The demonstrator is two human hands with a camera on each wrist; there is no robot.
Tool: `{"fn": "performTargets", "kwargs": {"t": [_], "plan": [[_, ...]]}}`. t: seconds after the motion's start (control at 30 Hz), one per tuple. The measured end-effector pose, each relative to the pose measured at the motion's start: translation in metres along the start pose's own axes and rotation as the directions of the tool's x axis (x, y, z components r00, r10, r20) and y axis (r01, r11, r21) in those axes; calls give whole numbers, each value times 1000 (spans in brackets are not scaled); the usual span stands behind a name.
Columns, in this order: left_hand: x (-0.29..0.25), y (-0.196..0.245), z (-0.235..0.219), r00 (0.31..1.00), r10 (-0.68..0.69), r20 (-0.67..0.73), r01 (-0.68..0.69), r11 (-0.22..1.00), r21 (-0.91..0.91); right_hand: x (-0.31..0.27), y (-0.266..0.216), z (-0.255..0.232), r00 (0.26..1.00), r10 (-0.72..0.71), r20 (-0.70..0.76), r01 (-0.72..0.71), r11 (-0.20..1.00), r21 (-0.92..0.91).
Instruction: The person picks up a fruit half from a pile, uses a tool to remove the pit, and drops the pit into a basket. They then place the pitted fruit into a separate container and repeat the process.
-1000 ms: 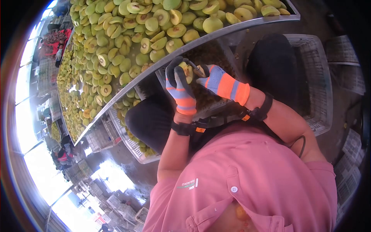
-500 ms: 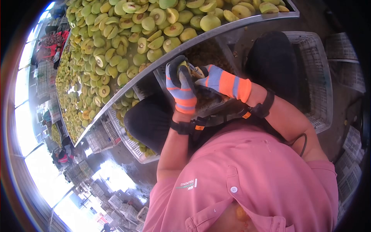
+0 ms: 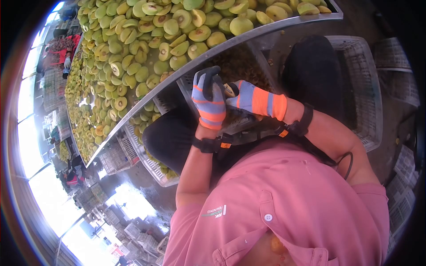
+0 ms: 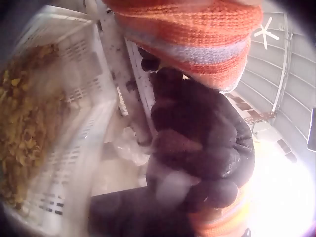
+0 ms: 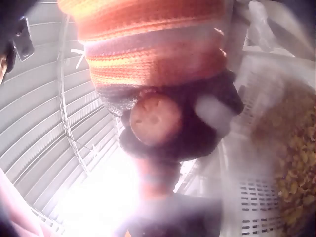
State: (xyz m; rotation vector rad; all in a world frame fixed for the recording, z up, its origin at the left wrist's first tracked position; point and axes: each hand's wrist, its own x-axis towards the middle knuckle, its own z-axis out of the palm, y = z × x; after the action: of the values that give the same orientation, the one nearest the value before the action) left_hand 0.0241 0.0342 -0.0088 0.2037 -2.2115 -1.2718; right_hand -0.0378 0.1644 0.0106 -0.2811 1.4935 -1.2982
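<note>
In the head view, the gloved left hand point(image 3: 209, 97) is raised with its fingers curled; what lies inside them is hidden. Its dark palm side point(image 4: 197, 128) fills the middle of the left wrist view. Close against it, the right hand point(image 3: 258, 98) grips a small tool point(image 3: 230, 90), whose far end is hidden by the left hand. The round, light-brown handle end point(image 5: 155, 119) pokes out of the right fist in the right wrist view. Both hands are below the metal edge of a table point(image 3: 266, 30) heaped with green fruit halves point(image 3: 199, 33).
Beneath the hands is a container of brown-yellow scraps point(image 4: 27, 123). A white crate point(image 3: 375, 95) stands by the knee on the right; another point(image 3: 153, 166), holding fruit, is at the left. Other people point(image 3: 66, 51) and stacked crates point(image 3: 113, 157) appear farther left.
The fruit piece seen in the left hand a second ago has gone out of sight behind its fingers as that hand turned. The right hand has stayed nearly in place, holding the tool.
</note>
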Motion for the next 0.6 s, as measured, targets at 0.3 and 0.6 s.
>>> {"fn": "performTargets", "kwargs": {"t": [0.3, 0.6], "plan": [[12, 5, -10, 973, -195, 126, 214, 964, -158, 13, 16, -20, 977, -57, 207, 30, 991, 134], [9, 15, -27, 981, 55, 184, -63, 997, 36, -1, -2, -34, 904, -26, 427, 11, 999, 37]]}}
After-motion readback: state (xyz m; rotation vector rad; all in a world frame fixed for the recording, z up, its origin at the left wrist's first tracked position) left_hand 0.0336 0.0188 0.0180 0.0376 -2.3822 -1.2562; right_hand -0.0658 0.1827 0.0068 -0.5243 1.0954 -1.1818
